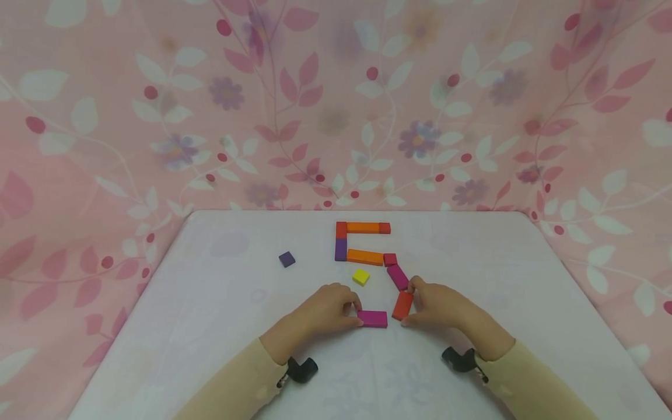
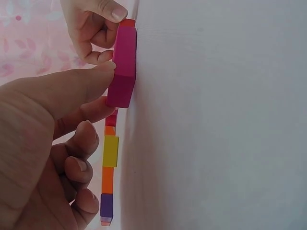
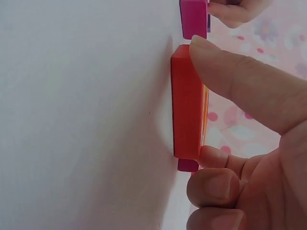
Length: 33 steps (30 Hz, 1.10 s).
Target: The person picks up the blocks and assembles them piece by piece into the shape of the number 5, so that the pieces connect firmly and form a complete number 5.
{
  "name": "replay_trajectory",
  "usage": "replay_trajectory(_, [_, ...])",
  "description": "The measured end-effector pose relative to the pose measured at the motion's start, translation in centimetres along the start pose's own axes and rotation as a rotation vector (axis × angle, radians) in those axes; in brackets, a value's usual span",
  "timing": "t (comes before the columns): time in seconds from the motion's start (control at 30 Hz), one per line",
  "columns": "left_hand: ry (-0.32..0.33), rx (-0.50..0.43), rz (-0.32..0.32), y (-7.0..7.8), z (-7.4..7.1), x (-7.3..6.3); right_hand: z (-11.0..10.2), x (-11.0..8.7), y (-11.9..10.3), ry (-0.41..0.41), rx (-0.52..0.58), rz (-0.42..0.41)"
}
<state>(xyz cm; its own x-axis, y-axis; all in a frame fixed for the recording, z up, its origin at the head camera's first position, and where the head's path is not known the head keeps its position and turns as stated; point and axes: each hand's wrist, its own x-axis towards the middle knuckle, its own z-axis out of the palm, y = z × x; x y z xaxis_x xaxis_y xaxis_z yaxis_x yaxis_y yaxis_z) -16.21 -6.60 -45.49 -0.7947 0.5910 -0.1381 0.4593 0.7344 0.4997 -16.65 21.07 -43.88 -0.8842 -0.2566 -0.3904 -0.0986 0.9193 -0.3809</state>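
Note:
My left hand (image 1: 328, 309) pinches the left end of a magenta block (image 1: 373, 319) between thumb and forefinger; the other fingers curl loosely in the left wrist view. Opposite it, my right hand (image 1: 440, 306) grips a red-orange block (image 1: 403, 305) by its two ends, thumb at the near end and forefinger at the far one. A small gap separates these two blocks. The red-orange block's far end lies close to a second magenta block (image 1: 397, 277), which leads up to a small red block (image 1: 390, 259).
Beyond the hands, a lower orange block (image 1: 364, 257), a purple block (image 1: 340, 249), a red block (image 1: 341, 230), an upper orange block (image 1: 363, 227) and a red end block (image 1: 385, 228) join in an angular line. A yellow block (image 1: 361, 277) and dark purple block (image 1: 286, 259) lie loose.

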Motion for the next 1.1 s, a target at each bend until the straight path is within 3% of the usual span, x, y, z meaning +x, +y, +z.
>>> replay_trajectory(0.37, [-0.014,-0.045,-0.019,0.04,0.12,-0.15,0.42,0.21,-0.25,0.021,-0.032,0.004])
replay_trajectory(1.1, [0.008,-0.026,0.006,-0.50,0.24,0.12,0.80,-0.15,-1.03,0.055,-0.051,0.006])
